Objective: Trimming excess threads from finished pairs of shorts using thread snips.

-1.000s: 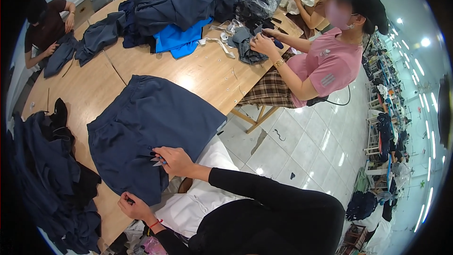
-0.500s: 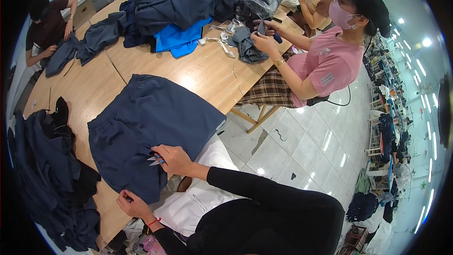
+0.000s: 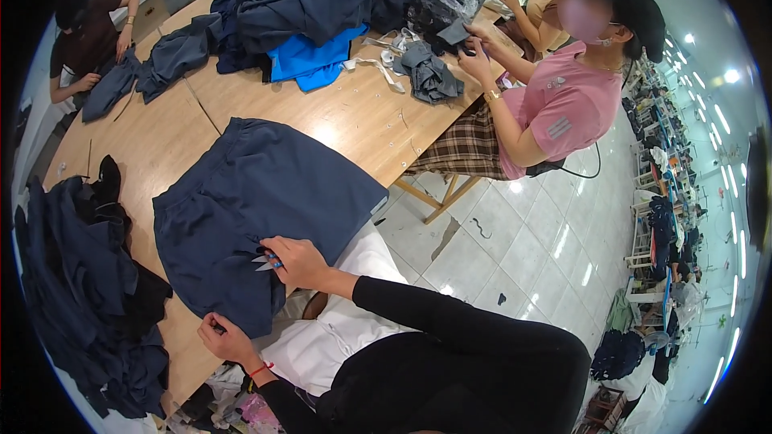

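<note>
Navy shorts (image 3: 257, 225) spread flat on the bench (image 3: 354, 116), near edge overhanging. Right hand (image 3: 299, 261) on the shorts, fingers closed around small snips (image 3: 265, 262), blades at the fabric. Left hand (image 3: 227, 339) at the shorts' near corner, fingers pinching cloth, apparently keeping it taut for trimming.

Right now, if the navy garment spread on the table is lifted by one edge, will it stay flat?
Probably not: the navy garment looks like thin, floppy cloth. Its edge drapes over the table, so it would likely sag and fold.
</note>
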The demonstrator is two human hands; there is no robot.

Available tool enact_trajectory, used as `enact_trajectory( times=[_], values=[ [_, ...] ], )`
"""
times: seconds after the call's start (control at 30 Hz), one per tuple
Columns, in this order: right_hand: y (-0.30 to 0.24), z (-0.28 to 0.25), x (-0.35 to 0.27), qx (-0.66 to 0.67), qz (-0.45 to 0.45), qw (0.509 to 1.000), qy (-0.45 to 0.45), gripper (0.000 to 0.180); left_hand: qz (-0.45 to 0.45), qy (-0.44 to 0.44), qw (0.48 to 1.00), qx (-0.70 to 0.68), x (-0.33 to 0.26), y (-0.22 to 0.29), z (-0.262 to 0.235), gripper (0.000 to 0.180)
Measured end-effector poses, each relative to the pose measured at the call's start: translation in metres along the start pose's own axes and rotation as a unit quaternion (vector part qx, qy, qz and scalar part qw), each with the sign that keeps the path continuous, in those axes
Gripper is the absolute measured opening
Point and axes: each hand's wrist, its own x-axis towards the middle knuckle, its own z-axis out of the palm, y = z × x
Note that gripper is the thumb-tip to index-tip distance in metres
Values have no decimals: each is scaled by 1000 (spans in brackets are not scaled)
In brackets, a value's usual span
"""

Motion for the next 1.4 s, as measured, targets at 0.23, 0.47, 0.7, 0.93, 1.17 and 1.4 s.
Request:
enact_trajectory(
  times=[0.23,0.47,0.7,0.93,1.17,1.4],
  values=[
    [0,0,0,-3,-6,1000,13,28,-16,-7,1000,-6,0,5,-2,8],
    [-2,0,1,6,-8,1000,16,28,-7,-5,1000,-14,-1,-1,-3,9],
    [-1,-1,0,4,-6,1000,10,28,-10,-7,1000,-18,0,4,-3,9],
    [-2,-3,1,6,-8,1000,8,28,-15,-11,1000,-7,-1,1,-3,9],
    [1,0,0,9,-3,1000,3,28,-20,-10,1000,-6,0,4,-4,8],
    [0,0,0,5,-3,1000,-1,28,-6,-3,1000,-12,0,1,-3,7]
  ],
)
